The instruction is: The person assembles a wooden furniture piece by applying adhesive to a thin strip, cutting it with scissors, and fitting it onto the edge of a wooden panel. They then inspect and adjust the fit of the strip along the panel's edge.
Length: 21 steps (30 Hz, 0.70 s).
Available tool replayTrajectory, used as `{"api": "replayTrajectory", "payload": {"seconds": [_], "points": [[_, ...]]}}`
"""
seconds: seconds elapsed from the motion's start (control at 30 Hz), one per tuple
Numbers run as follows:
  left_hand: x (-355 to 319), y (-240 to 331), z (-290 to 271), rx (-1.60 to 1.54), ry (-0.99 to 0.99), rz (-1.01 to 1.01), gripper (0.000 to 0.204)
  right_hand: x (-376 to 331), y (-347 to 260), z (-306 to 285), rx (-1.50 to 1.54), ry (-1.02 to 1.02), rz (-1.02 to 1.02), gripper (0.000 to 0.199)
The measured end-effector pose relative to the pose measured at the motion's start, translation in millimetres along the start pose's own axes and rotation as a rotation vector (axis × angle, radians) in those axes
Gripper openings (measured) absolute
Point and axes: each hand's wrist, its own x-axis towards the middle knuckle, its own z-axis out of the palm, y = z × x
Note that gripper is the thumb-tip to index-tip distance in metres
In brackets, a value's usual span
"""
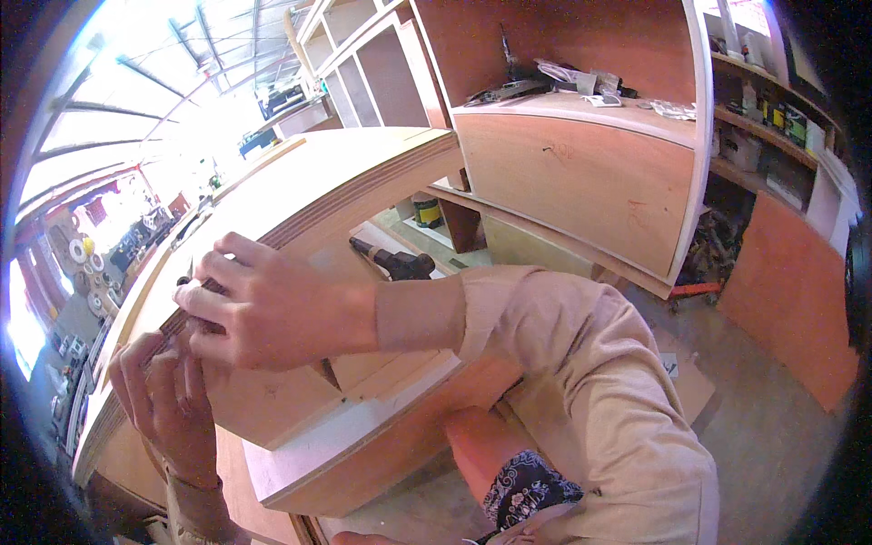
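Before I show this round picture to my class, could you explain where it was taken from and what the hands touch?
No machine here: just a person's bare left hand and right hand. A wide fisheye camera worn on the head looks down, so straight edges bend near the rim. Both hands are at the layered edge of a pale board; whether they hold anything small is hidden. A dark tool lies below, and loose items sit in the cabinet ahead.
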Motion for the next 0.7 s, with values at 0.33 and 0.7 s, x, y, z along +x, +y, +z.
{"api": "replayTrajectory", "payload": {"seconds": [0.33,0.7], "points": [[-9,-5,4,-0.135,-0.126,-0.161,0.013,-77,77,-93,-0.251,-0.064,0.006,0.02],[-12,-6,11,-0.115,-0.086,-0.148,0.013,-147,140,-170,-0.369,0.041,0.201,0.015]]}}
